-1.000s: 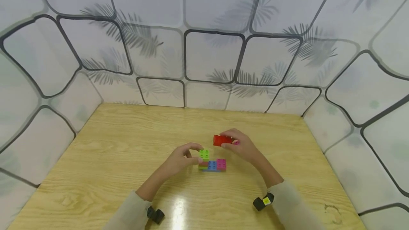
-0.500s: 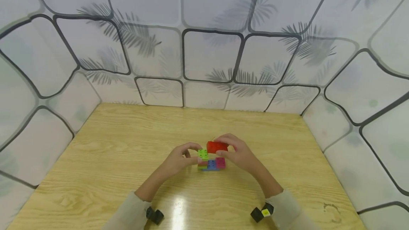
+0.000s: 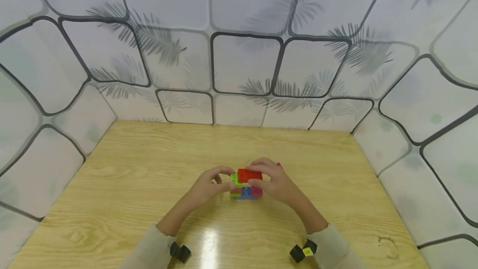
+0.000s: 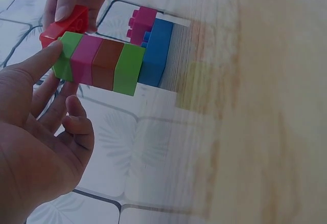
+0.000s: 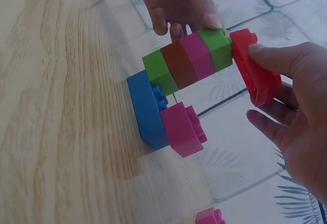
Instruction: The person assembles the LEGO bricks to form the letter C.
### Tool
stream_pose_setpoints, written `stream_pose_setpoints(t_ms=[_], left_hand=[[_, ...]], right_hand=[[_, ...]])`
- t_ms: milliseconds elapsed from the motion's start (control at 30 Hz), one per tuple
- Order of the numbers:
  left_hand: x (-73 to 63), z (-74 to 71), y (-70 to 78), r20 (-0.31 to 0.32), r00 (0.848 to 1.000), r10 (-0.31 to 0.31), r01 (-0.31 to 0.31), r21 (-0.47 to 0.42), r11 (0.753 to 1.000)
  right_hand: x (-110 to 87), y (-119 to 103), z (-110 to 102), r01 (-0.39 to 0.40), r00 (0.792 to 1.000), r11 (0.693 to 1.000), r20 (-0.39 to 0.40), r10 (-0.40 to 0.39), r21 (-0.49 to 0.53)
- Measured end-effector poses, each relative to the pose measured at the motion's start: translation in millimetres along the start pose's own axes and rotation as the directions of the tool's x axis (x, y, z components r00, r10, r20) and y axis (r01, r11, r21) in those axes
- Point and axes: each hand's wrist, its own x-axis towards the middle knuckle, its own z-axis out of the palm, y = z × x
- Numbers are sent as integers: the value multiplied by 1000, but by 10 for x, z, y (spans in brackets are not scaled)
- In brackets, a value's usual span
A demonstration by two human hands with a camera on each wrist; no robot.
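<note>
A tower of toy building bricks rises from one end of a long blue brick point(image 5: 147, 110): a lower green brick point(image 5: 159, 71), a brown one point(image 5: 178, 63), a pink one point(image 5: 197, 56) and a top green brick point(image 4: 66, 58). The blue brick's other end carries a single pink brick point(image 5: 182, 129). My left hand point(image 3: 209, 184) pinches the top green brick between thumb and fingers. Between its thumb and fingers my right hand point(image 3: 276, 179) holds a long red brick point(image 3: 248, 175), one end right at the top of the tower, the rest sticking out rightward.
A loose pink brick point(image 5: 208, 216) lies on the wooden table point(image 3: 149, 148), mostly hidden behind the right hand in the head view. A patterned wall covering point(image 3: 246, 65) encloses the back and sides. Black wrist devices point(image 3: 181, 252) sit at both sleeves.
My right hand has carried the red brick left and toward me, from beyond the bricks to the tower's top. The left hand keeps its hold on the tower.
</note>
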Motion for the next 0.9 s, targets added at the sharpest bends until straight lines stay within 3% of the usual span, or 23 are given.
stream_pose_setpoints(t_ms=[500,900], left_hand=[[9,31,1,-21,1000,-16,16,-11,1000],[-12,30,43,-11,1000,-17,17,-11,1000]], right_hand=[[-14,-64,-17,66,998,997,16,-65,-38],[-15,-107,-24,110,994,974,46,-102,-197]])
